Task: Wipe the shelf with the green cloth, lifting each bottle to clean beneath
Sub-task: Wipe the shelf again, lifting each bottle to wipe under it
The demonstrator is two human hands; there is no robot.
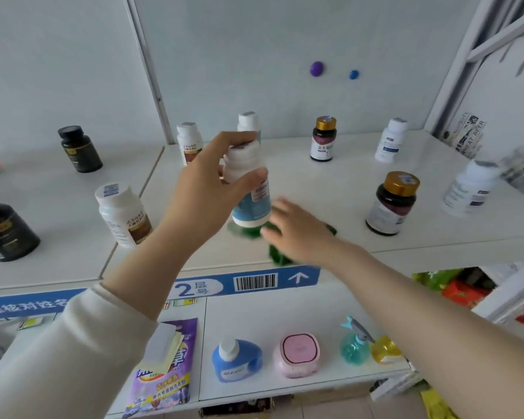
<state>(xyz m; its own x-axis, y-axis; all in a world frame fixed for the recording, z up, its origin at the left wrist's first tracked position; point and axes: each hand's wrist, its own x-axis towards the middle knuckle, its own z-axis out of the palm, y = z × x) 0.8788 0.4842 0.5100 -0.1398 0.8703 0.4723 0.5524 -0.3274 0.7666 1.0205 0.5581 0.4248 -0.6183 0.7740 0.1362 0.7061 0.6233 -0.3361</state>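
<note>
- The left hand grips a white bottle with a blue label round its neck and shoulder, fingers curled over the top. It holds the bottle clear of the white shelf, slightly tilted.
- The green cloth lies on the shelf just below the raised bottle and under the right hand.
- The right hand rests palm-down on the cloth, its fingers stretched out leftward. It is blurred, so finer detail is unclear.
- A gold-capped dark bottle stands to the right, apart from the cloth.
- A white bottle with a brown label stands to the left.
</note>
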